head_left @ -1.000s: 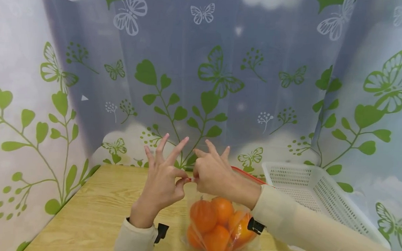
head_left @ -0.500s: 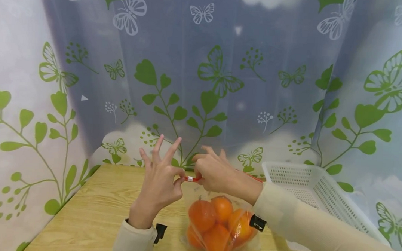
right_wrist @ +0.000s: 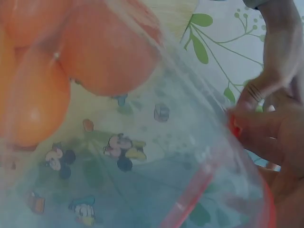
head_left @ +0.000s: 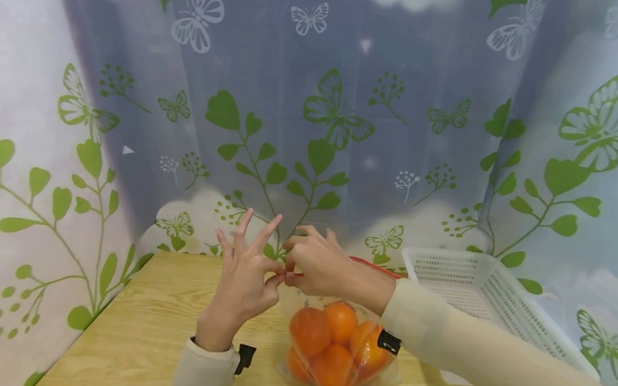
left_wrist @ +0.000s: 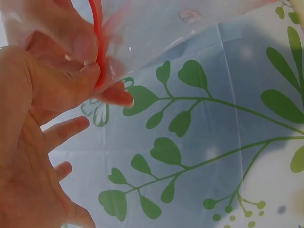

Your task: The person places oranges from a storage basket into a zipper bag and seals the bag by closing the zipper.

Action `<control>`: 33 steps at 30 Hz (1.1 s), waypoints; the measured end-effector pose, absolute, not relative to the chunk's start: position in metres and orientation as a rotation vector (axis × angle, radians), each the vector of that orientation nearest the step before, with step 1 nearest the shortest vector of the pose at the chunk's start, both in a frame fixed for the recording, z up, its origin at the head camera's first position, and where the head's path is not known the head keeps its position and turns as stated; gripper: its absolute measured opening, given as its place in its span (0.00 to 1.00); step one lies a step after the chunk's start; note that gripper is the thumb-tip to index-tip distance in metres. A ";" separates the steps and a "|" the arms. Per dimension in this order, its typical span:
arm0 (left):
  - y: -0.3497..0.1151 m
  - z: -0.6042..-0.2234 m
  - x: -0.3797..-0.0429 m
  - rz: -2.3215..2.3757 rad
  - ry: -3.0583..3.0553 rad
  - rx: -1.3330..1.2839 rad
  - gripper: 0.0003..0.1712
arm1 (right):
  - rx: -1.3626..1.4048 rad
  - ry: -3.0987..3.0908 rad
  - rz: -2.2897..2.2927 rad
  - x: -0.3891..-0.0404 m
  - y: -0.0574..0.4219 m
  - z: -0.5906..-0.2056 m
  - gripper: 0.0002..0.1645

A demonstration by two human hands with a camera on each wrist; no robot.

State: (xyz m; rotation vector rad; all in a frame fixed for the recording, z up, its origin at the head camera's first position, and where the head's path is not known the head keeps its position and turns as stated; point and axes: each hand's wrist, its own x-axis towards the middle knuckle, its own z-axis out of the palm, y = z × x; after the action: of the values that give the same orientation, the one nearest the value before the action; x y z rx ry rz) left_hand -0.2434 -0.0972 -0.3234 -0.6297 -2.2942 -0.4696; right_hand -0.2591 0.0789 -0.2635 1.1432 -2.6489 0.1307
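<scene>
A clear plastic zip bag point(head_left: 304, 301) stands on the wooden table with several oranges point(head_left: 334, 368) inside. Small cartoon figures printed on the bag's film point(right_wrist: 142, 175) show in the right wrist view. Along its top runs a red zip strip point(head_left: 373, 267), parted from the opposite edge further right. My left hand point(head_left: 244, 282) pinches the strip's left corner between thumb and index finger, the other fingers spread upward. Right beside those fingertips, my right hand point(head_left: 322, 267) pinches the red strip point(left_wrist: 97, 23). The white slider is hidden behind the fingers.
A white perforated plastic basket point(head_left: 443, 262) stands at the right, partly behind the right sleeve point(head_left: 468, 332). A curtain point(head_left: 394, 145) with leaf and butterfly prints encloses the table point(head_left: 169, 302) at the back and sides.
My right hand has shifted left along the strip to meet the left fingertips, covering the white slider seen half a second ago. The left hand has hardly moved.
</scene>
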 end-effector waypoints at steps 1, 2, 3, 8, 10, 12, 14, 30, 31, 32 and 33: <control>-0.097 -0.323 -0.244 -0.472 -2.294 -0.631 0.16 | 1.153 -2.634 0.137 -0.260 0.078 -0.264 0.03; -0.097 -0.323 -0.244 -0.475 -2.295 -0.631 0.16 | 1.153 -2.623 0.141 -0.260 0.077 -0.265 0.04; -0.096 -0.323 -0.244 -0.478 -2.297 -0.631 0.16 | 1.147 -2.617 0.140 -0.260 0.076 -0.265 0.05; -0.097 -0.323 -0.245 -0.495 -2.314 -0.633 0.17 | 1.088 -2.641 0.113 -0.260 0.072 -0.266 0.11; -0.099 -0.323 -0.246 -0.505 -2.319 -0.635 0.17 | 1.073 -2.655 0.116 -0.259 0.072 -0.266 0.13; -0.102 -0.323 -0.245 -0.515 -2.319 -0.630 0.17 | 1.056 -2.681 0.115 -0.258 0.074 -0.265 0.14; -0.105 -0.324 -0.244 -0.524 -2.316 -0.619 0.17 | 1.038 -2.703 0.113 -0.258 0.077 -0.265 0.13; -0.110 -0.323 -0.243 -0.447 -2.361 -0.556 0.16 | 0.935 -2.779 0.147 -0.257 0.102 -0.260 0.13; -0.110 -0.323 -0.244 -0.442 -2.366 -0.554 0.16 | 0.926 -2.778 0.137 -0.256 0.104 -0.260 0.14; -0.111 -0.323 -0.244 -0.434 -2.369 -0.554 0.15 | 0.915 -2.782 0.127 -0.255 0.105 -0.261 0.13; -0.111 -0.323 -0.244 -0.425 -2.372 -0.554 0.15 | 0.899 -2.790 0.118 -0.254 0.106 -0.261 0.13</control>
State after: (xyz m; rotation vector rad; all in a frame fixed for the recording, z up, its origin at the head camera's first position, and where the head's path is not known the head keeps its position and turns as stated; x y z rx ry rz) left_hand -0.2436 -0.1111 -0.3228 -0.5540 -2.3720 -0.4246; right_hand -0.2537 0.1061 -0.2607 0.8991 -2.7901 0.1181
